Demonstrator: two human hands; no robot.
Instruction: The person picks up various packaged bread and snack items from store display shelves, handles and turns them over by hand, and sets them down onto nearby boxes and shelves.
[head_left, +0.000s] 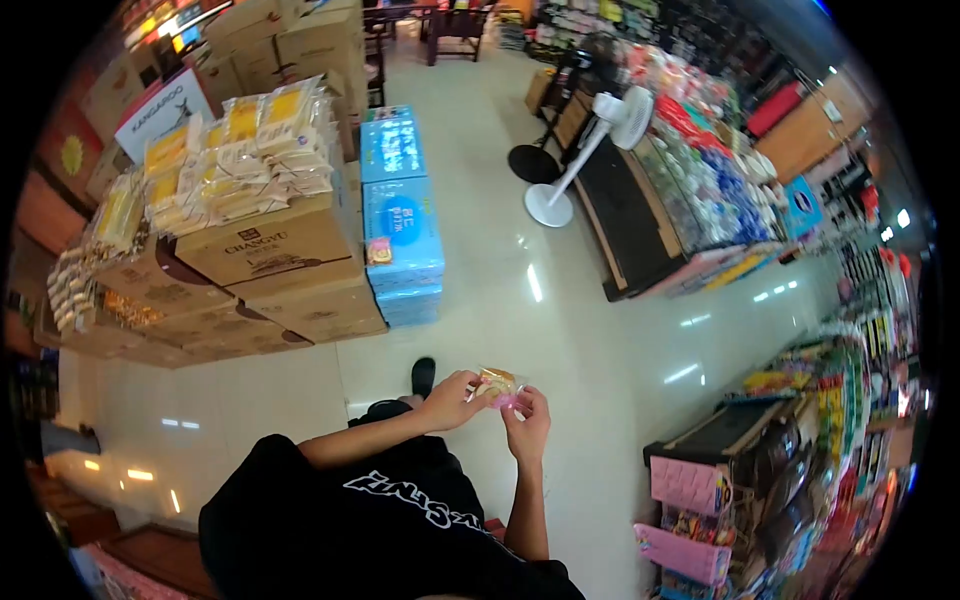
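Note:
Between my two hands is a small clear snack packet [497,384] with pink print and something yellow-brown inside. My left hand [452,400] pinches its left edge with thumb and fingers. On its lower right side, the fingertips of my right hand [527,418] grip the wrapper. Both hands are held out in front of my body, above the shiny tiled floor. Another small packet [379,251], pink and yellow, lies on the blue shrink-wrapped packs [403,225] ahead to the left.
Cardboard cartons [265,255] at left carry stacked yellow bread-like packages [245,150]. A white standing fan [592,150] stands ahead, beside a counter [645,200] heaped with bagged goods. Shelving with pink boxes [690,486] is at lower right. Pale tiles [490,270] run between them.

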